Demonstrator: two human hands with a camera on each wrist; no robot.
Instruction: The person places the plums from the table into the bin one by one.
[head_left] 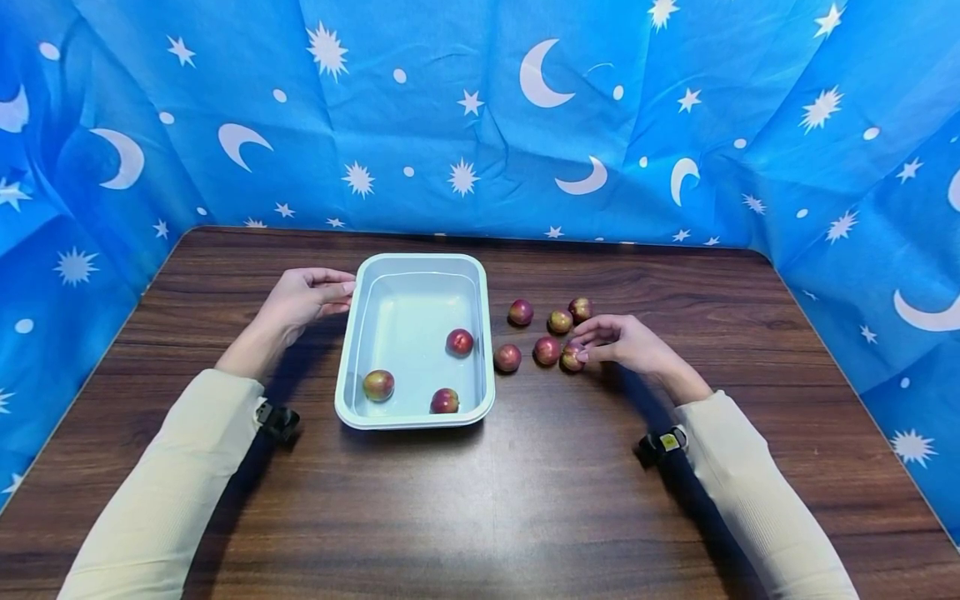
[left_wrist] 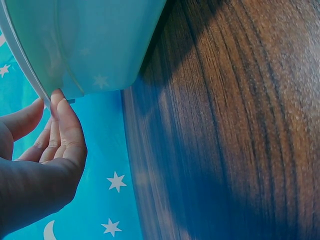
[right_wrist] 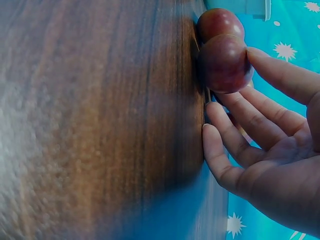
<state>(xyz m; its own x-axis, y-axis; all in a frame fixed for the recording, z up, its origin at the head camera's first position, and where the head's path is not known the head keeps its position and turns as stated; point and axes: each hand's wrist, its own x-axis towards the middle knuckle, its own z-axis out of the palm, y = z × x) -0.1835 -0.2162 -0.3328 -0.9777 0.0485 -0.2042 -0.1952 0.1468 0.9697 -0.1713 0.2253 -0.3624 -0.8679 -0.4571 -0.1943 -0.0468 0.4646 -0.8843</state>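
A white plastic tray [head_left: 405, 312] stands on the table with three red-and-green plums inside, among them a yellowish-red plum [head_left: 378, 385] near its front left corner. My left hand [head_left: 300, 302] pinches the tray's left rim [left_wrist: 31, 70] between thumb and fingers. To the right of the tray lie several loose plums. The nearest-right one, a mottled plum [head_left: 573, 357], is between the thumb and fingers of my right hand [head_left: 630, 343]. In the right wrist view this plum [right_wrist: 225, 65] rests low at the tabletop, and another plum [right_wrist: 220, 22] shows just behind it.
The dark wood-grain table [head_left: 480, 508] ends at a back edge against a blue curtain [head_left: 420, 117] with white moons and stars. A plum [head_left: 507, 358] lies close by the tray's right wall. Black wrist cameras hang by both sleeves.
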